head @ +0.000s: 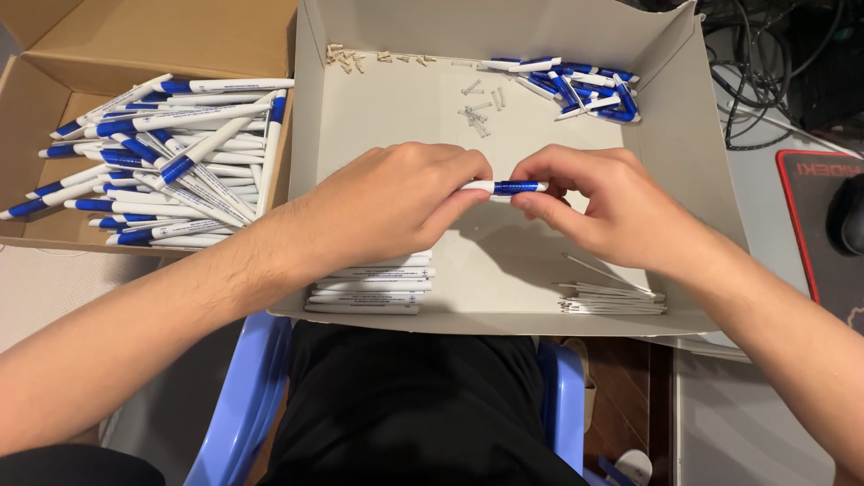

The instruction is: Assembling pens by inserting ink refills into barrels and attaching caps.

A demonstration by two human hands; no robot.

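White and blue plastic, the slim pen (506, 187) sits pinched between our two hands above the middle of the shallow white cardboard tray (711, 189) on our lap. Our left hand (387, 202) is clamped on its white end, our right hand (585, 202) on the blue grip, thumbs and forefingers nearly meeting, wrists angled inward. A slip here could fling a small part among the loose metal springs (477, 112). Finished pens fill the brown cardboard box (54, 54) at left.

White-and-blue pen (506, 187), grey-white tray (711, 162), brown cardboard box (135, 40), light blue chair (238, 405), black-and-red mat (810, 225)
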